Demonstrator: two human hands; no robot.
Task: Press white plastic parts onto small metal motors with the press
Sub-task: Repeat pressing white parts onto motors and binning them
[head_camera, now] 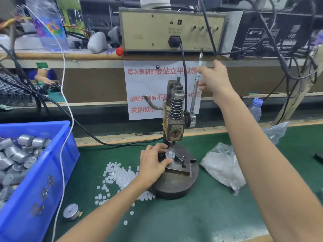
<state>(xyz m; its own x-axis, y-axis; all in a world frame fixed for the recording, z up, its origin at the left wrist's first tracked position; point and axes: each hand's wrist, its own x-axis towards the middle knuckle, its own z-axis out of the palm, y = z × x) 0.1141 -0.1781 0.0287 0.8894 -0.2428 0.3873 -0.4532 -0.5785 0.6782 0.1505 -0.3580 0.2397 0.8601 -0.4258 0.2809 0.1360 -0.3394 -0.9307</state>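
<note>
1. The left hand (153,163) pinches a motor (170,155) seated under the press (175,123), near the table's (174,220) far edge.
2. A white part (169,152) sits on the motor.
3. The right hand (214,79) touches the lever (193,100); whether it grips cannot be told.
4. A blue bin (35,172) stands at the left edge.
</note>
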